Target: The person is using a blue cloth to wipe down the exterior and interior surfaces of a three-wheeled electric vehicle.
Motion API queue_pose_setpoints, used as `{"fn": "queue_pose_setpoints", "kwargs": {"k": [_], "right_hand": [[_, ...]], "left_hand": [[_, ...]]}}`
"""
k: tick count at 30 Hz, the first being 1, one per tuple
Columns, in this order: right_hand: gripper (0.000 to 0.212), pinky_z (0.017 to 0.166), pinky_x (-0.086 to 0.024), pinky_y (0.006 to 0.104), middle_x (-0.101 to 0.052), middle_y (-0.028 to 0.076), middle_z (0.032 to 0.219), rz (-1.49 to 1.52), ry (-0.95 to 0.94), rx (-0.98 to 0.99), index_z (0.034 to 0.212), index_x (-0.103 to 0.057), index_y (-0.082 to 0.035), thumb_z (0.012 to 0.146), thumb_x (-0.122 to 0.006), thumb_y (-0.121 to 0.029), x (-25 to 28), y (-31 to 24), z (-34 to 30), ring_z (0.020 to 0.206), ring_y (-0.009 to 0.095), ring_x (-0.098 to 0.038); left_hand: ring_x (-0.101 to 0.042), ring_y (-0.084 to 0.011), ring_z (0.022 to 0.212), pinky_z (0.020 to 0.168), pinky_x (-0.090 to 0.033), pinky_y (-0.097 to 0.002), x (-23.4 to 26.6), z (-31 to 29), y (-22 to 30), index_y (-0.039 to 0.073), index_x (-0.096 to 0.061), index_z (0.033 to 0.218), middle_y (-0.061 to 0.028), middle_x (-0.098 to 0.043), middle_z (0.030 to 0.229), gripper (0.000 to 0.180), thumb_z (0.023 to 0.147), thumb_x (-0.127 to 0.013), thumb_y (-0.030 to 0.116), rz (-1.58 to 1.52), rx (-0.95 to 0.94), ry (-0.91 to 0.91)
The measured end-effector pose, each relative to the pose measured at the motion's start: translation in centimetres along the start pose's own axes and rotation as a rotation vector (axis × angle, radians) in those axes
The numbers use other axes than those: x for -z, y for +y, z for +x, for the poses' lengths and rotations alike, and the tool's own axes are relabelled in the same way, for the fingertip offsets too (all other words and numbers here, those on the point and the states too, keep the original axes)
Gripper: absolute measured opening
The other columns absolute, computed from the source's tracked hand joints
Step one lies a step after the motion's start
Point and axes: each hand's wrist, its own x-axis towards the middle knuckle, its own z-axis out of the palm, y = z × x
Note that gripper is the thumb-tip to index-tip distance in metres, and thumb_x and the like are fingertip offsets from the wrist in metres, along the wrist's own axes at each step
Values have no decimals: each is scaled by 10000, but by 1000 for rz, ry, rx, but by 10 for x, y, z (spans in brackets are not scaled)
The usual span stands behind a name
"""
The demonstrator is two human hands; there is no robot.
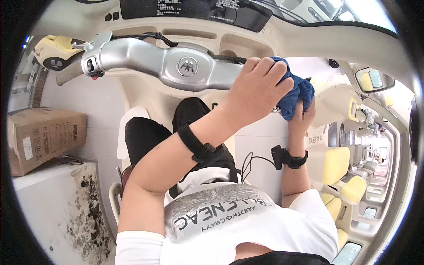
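Note:
A blue cloth (301, 90) is bunched around the right end of a silver handlebar (141, 57), hiding the grip there. From above, my left hand (258, 88) presses it with curled fingers. My right hand (304, 118) pinches the cloth's lower right side, thumb and fingers partly covered by it. The bar's centre bears a round emblem (187, 66). At its left end, untouched, are a switch block (92, 66) and a beige grip (70, 73). Black straps with small boxes circle both my forearms.
Behind the handlebar runs a cream dashboard with open trays (247, 46) and a black panel (198, 11). A side mirror (374, 79) and yellow seats (336, 163) lie to the right. On the left, a cardboard box (48, 134) rests on a stained white block (53, 198).

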Motion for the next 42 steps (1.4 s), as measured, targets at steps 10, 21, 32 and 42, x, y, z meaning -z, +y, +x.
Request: {"fn": "queue_pose_setpoints", "kwargs": {"k": [10, 21, 32, 42], "right_hand": [[363, 910, -469, 378, -645, 175, 1088, 11, 2, -88, 1190, -576, 43, 905, -506, -172, 7, 6, 1, 1001, 277, -622], [405, 860, -493, 395, -663, 236, 1014, -126, -38, -52, 1176, -582, 21, 862, -527, -229, 9, -14, 4, 958, 374, -658], [397, 756, -511, 413, -635, 250, 903, -101, 54, -9, 1133, -582, 15, 817, -567, -225, 7, -15, 0, 831, 417, -644], [396, 776, -530, 436, -667, 188, 937, -154, -18, -66, 1054, -614, -35, 739, -612, -274, 15, -21, 3, 848, 369, -654]], "left_hand": [[-507, -288, 1008, 845, -421, -429, 8, 10, -10, 197, -591, 1090, -74, -507, 1109, 370, 745, -723, 170, -259, 93, -112], [-479, -322, 1040, 894, -389, -451, 7, 5, -14, 212, -585, 1155, -106, -484, 1133, 456, 730, -733, 136, -328, 71, -146], [-464, -353, 1042, 911, -385, -455, 9, 5, -16, 187, -643, 1136, -140, -482, 1119, 431, 717, -701, 107, -317, 45, -191], [-510, -354, 1016, 887, -405, -440, 14, 9, -16, 109, -673, 1090, -184, -508, 1083, 265, 827, -638, 113, -182, 23, -240]]}}
